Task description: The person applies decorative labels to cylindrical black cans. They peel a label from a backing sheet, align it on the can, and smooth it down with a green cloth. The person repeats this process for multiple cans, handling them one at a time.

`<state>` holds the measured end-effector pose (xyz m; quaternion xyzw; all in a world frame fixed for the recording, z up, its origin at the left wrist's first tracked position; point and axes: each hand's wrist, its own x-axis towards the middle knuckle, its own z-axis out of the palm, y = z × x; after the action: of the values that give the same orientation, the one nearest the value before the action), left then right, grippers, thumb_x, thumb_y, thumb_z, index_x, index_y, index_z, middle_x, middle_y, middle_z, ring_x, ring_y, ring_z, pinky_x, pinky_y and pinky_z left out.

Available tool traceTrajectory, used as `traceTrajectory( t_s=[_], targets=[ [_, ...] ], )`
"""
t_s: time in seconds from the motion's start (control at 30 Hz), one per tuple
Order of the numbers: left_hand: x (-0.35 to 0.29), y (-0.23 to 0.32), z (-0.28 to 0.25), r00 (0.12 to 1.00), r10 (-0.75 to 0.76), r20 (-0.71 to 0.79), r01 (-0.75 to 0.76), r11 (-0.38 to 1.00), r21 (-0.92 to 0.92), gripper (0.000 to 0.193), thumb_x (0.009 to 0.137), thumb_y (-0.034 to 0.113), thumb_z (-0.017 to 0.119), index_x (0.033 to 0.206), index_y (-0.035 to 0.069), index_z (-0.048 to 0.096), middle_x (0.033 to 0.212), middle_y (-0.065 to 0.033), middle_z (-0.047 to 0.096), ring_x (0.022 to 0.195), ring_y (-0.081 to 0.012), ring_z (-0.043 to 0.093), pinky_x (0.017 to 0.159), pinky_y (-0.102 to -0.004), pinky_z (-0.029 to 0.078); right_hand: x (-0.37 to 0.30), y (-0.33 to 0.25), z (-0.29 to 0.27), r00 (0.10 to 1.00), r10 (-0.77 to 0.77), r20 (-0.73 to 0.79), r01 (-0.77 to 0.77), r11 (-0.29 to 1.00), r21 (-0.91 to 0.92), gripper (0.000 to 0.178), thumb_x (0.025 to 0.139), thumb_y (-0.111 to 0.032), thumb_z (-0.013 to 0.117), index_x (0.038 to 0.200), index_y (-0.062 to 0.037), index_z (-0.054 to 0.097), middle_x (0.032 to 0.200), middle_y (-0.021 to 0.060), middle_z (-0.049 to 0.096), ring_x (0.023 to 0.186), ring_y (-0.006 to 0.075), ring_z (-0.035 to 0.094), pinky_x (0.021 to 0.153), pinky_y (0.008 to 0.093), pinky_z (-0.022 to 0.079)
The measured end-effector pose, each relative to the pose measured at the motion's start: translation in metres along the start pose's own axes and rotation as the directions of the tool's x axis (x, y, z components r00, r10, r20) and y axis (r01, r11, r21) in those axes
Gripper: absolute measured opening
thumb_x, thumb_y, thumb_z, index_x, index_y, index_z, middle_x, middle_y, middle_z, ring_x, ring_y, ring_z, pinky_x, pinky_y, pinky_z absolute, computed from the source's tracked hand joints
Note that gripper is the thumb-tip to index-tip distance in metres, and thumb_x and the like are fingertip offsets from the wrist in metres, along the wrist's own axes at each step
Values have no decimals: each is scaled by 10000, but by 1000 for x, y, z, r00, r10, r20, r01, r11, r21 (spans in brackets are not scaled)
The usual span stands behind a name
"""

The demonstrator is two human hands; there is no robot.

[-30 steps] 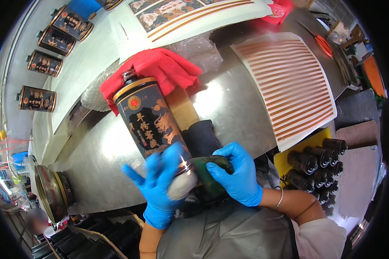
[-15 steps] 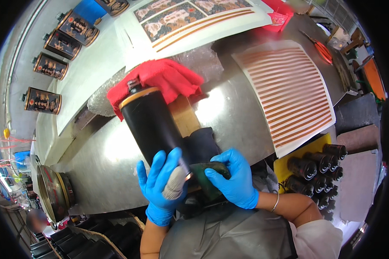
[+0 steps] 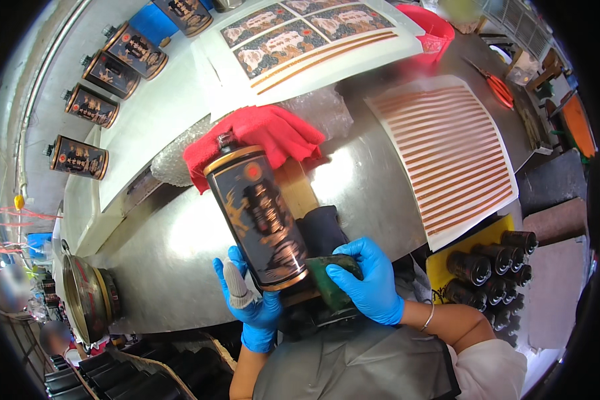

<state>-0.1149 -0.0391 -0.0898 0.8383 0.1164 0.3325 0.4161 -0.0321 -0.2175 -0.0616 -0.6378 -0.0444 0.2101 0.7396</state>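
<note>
A black bottle [image 3: 263,220] with copper-coloured decoration and a gold shoulder band lies tilted, its neck end over a bunched red cloth [image 3: 273,133]. My left hand [image 3: 257,310], in a blue glove with a grey finger cover, cups the bottle's base end from below and the left. Some of its fingers are hidden behind the bottle. In my blue-gloved right hand [image 3: 370,280] a dark green flexible scraper [image 3: 333,283] is pinched, close beside the base. Dark folded cloth [image 3: 321,225] lies just beyond the scraper.
A white sheet of copper-coloured strips [image 3: 447,160] lies on the metal table [image 3: 160,287]. Decorated bottles [image 3: 90,107] stand at the far left, near a sheet of printed decals [image 3: 267,53]. Orange-handled scissors [image 3: 499,90] are at the far right; small dark cans [image 3: 470,267] stand at the right.
The bottle has turned from its plain black side to its decorated side. My left hand has shifted from on top of it to beneath its base. The scraper stays in my right hand.
</note>
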Motion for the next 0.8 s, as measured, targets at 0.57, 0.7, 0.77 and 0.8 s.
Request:
traceTrajectory(
  t_s=[0.57,0.7,0.77,0.8],
  targets=[
    [27,32,-15,977,-120,175,48,927,372,1051,659,440,779,1447,63,195,1481,-278,83,1365,-447,104,1095,-513,77,232,-155,80,695,120,709,626,383,-679,329,783,-383,631,887,-81,709,805,136,677,739,263,648,728,360,496],
    [22,29,-10,990,-89,113,41,927,372,1032,682,412,763,1453,61,174,1467,-270,161,1362,-438,139,1084,-531,91,242,-163,72,568,317,760,455,649,-610,247,774,-268,713,903,-57,707,821,76,684,785,127,604,769,287,477],
    [13,23,-16,996,-58,70,27,926,377,998,705,401,743,1451,57,177,1462,-267,181,1358,-438,154,1082,-535,101,229,-173,78,490,404,773,324,738,-592,247,814,-270,696,910,-43,705,822,47,679,775,87,577,777,259,469],
    [11,24,-18,999,41,32,-52,859,509,962,749,386,701,1453,49,138,1444,-258,228,1355,-411,190,1080,-523,142,220,-180,82,468,440,767,371,689,-622,260,821,-285,691,909,-41,704,813,43,674,771,86,574,777,253,467]
  ],
)
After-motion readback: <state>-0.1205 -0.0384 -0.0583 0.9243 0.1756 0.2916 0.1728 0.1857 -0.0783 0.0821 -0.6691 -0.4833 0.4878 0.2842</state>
